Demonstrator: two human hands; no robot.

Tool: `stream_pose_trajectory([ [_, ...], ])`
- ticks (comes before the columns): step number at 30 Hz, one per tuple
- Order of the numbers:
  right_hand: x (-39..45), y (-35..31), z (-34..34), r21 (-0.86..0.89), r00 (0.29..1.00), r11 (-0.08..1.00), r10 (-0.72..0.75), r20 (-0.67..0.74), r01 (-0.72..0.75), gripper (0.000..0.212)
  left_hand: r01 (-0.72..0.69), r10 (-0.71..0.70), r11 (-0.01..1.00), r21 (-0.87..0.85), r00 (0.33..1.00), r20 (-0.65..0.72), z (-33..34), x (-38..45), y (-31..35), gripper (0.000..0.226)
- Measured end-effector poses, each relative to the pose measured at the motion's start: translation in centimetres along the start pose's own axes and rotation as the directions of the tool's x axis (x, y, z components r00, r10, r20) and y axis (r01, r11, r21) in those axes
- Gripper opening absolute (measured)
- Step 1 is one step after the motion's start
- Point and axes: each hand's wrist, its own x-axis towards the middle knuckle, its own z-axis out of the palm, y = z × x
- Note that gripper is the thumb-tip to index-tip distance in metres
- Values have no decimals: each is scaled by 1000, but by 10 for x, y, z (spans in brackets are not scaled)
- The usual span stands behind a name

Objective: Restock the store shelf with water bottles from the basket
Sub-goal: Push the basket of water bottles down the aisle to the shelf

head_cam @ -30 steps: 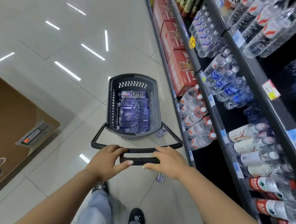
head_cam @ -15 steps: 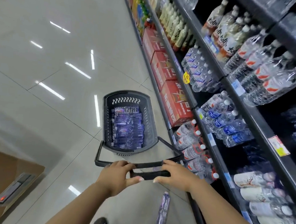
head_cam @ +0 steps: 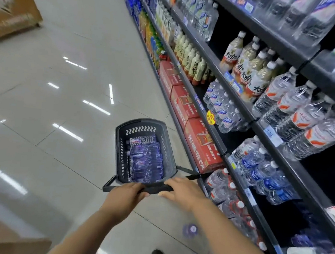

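On the aisle floor, head view: basket (head_cam: 145, 152), dark plastic, is sitting straight ahead of the hands, its long axis running away from the person and roughly along the shelf (head_cam: 244, 112). Bottles (head_cam: 144, 159), purple-labelled, are lying packed inside, lengthwise with the basket. Handle (head_cam: 156, 187), a black bar, is lying across the near end.

Left hand (head_cam: 125, 197): fingers are curling round the handle's left part, gripping it. Right hand (head_cam: 183, 191): fingers are lying over the handle's right part; whether they are wrapping under it cannot be told.

Shelf is running along the person's right, rows of water bottles standing on several levels, so the right hand is nearer it. Loose bottle (head_cam: 191, 230), blurred, is lying on the floor (head_cam: 50, 114) below the right forearm.

Judgement: basket is being positioned; no bottle is being lifted out yet.
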Motion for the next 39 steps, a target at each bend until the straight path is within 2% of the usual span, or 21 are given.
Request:
stream_pose_trajectory([
  [5,37,4,-34,-92,999,996,-10,-51,5,62,83,-83,997,3,997,5,-22,43,-5,40],
  [10,68,13,-63,-150,999,988,-28,-46,20,65,140,-140,990,-1,990,-15,-40,74,-6,53],
  [14,92,7,-94,-173,995,984,-53,-88,37,56,201,-202,979,-22,977,-69,-58,101,-14,45],
  [20,110,8,-103,-166,998,986,-41,-51,32,37,159,-157,986,44,987,-38,-69,121,-24,48],
  [26,115,2,-104,-160,996,987,-28,-84,14,33,123,-123,992,-7,990,-71,-74,123,-30,76],
  [31,112,-2,-97,-146,997,989,3,-76,-14,31,127,-127,992,3,991,-40,-71,118,-34,45],
  [34,102,0,-91,-145,998,989,14,-66,-23,36,109,-110,993,-33,994,-18,-61,111,-32,42],
  [36,96,0,-88,-154,998,988,20,-58,-28,40,93,-94,995,-46,996,-11,-57,106,-33,49],
  [39,85,-4,-79,-173,997,983,46,-70,-57,41,18,-19,999,-49,1000,-23,-49,100,-37,76],
])
